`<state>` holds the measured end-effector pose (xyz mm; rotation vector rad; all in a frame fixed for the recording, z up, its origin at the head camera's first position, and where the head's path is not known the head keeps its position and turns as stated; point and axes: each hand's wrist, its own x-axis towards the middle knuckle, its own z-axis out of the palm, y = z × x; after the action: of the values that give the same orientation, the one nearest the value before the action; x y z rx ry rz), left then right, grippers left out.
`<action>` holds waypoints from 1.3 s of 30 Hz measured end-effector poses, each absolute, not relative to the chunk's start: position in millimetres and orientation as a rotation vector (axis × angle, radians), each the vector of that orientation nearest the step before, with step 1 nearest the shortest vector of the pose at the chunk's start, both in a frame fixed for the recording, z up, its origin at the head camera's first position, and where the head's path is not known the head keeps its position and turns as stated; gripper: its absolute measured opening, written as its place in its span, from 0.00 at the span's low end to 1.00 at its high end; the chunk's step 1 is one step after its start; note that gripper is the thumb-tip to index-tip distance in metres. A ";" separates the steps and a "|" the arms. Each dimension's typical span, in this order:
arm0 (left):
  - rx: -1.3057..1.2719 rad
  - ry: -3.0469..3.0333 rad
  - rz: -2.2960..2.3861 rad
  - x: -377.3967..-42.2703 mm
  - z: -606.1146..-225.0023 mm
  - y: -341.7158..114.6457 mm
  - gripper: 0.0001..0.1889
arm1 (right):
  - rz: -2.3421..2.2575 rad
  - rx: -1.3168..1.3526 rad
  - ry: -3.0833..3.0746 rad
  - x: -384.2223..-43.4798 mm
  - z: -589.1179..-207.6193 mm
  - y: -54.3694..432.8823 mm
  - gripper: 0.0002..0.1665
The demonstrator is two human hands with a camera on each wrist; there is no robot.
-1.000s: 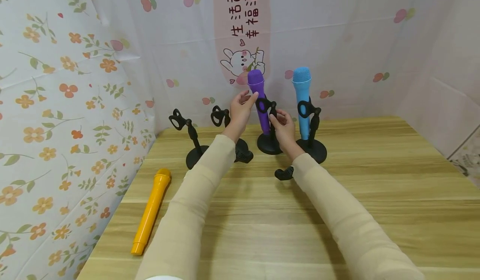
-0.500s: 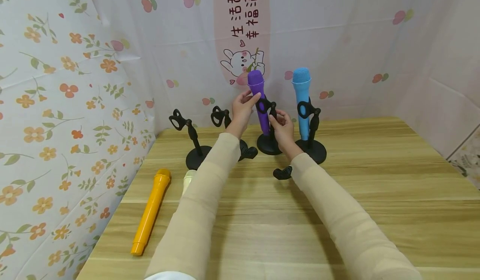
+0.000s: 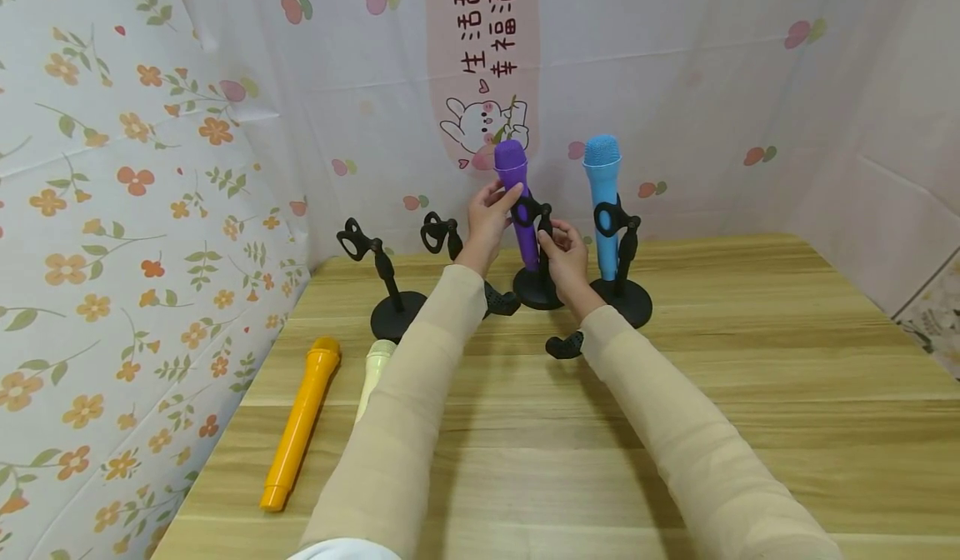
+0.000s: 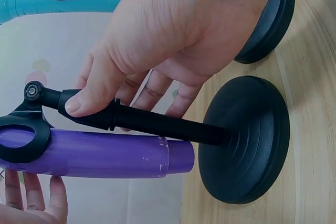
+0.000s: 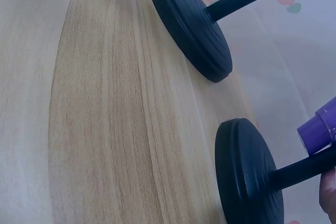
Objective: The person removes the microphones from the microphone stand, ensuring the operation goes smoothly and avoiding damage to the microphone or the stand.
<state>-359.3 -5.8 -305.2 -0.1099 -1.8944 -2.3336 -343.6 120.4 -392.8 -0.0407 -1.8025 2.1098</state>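
A purple microphone (image 3: 511, 157) stands tilted in the clip ring of a black desk microphone stand (image 3: 536, 290). Near its head, my left hand (image 3: 487, 225) holds it, thumb in front and fingers behind. On the stand's upright, my right hand (image 3: 568, 263) grips the neck just below the clip. In the left wrist view, a thumb presses the neck of the stand (image 4: 173, 127), and fingertips touch the underside of the purple microphone (image 4: 115, 156). The right wrist view catches the lower end of the purple microphone (image 5: 315, 135) beside the upright.
To the right, a blue microphone (image 3: 602, 173) sits in its own stand (image 3: 633, 303). Two black stands, one at far left (image 3: 393, 314) and one behind the left forearm (image 3: 442, 231), carry no microphone. An orange microphone (image 3: 302, 422) and a partly hidden cream microphone (image 3: 375, 367) lie at left.
My left hand and forearm have shifted slightly right, uncovering the cream microphone. The purple microphone and my right hand have barely moved.
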 end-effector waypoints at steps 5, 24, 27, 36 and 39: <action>-0.110 -1.870 -2.359 -358.6 -305.4 -4.6 0.26 | 2.109 -0.054 -1.812 -345.1 -393.6 120.3 0.20; -0.128 -1.897 -2.316 -361.1 -309.1 -4.4 0.25 | 2.104 -0.098 -1.833 -345.7 -394.0 120.1 0.19; -0.126 -1.910 -2.302 -360.2 -307.6 -4.9 0.25 | 2.103 -0.101 -1.844 -345.8 -393.5 119.9 0.20; -0.148 -1.909 -2.276 -356.9 -303.1 -7.5 0.25 | 2.105 -0.056 -1.812 -341.7 -389.3 118.6 0.18; -0.149 -1.910 -2.277 -355.4 -303.1 -8.3 0.24 | 2.093 -0.038 -1.821 -339.6 -390.3 119.2 0.19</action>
<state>-355.4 -8.3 -303.1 -0.1485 -1.9096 -2.2766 -339.6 119.2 -390.3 -0.0385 -1.8213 2.0927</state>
